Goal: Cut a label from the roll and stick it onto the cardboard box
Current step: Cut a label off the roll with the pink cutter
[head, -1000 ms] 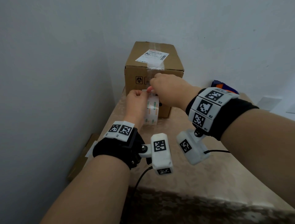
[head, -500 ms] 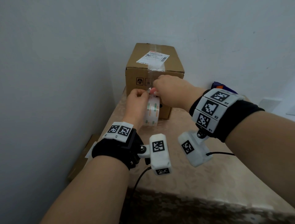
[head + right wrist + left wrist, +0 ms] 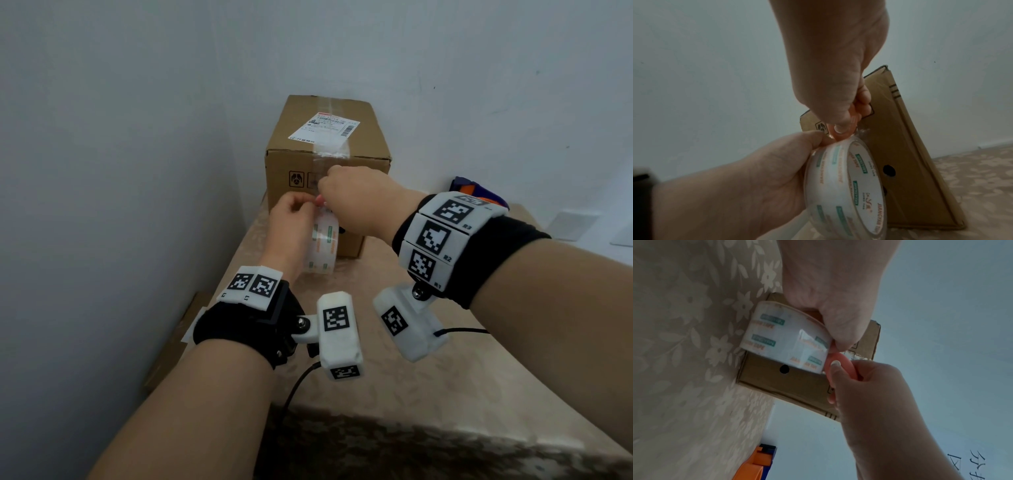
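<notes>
A brown cardboard box (image 3: pixel 356 157) stands at the table's far end in the corner, with a white shipping label (image 3: pixel 324 127) and clear tape on its top. My left hand (image 3: pixel 291 222) grips a roll of clear printed tape (image 3: pixel 322 246) upright in front of the box, thumb at the roll's top edge (image 3: pixel 818 138). My right hand (image 3: pixel 356 202) pinches a small pink cutter (image 3: pixel 840 365) and holds it against the roll's top edge, where the tape end lifts. The roll (image 3: pixel 846 186) shows green and orange print. The cutter's blade is hidden.
The table has a beige floral cloth (image 3: pixel 394 394). White walls close in on the left and behind the box. An orange and blue object (image 3: pixel 476 192) lies at the table's far right. Flat cardboard (image 3: pixel 171 342) leans on the floor at the left. Cables trail from the wrist cameras.
Both hands with the roll and the cutter stay in front of the box; the right hand has shifted slightly at the roll's top edge. The box has not moved.
</notes>
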Available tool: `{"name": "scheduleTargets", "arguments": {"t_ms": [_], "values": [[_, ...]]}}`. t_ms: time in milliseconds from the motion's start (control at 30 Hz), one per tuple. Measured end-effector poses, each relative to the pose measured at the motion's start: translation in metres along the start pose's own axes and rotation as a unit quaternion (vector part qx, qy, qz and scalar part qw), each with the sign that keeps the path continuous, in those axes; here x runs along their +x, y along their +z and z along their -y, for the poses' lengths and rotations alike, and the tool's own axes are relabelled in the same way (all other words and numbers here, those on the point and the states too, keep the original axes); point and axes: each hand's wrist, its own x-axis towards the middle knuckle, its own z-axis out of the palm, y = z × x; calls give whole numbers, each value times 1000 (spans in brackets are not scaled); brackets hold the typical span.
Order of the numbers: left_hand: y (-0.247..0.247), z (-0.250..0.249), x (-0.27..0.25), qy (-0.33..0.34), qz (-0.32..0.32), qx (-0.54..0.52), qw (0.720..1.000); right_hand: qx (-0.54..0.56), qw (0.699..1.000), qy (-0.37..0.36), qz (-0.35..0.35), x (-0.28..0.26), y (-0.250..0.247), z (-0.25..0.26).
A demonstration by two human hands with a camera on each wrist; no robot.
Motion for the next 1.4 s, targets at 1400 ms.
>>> {"name": "scheduleTargets", "arguments": {"t_ms": [1400], "values": [[15, 0, -21, 57, 72, 75, 993, 532, 770, 295, -192, -78, 93, -72]]}}
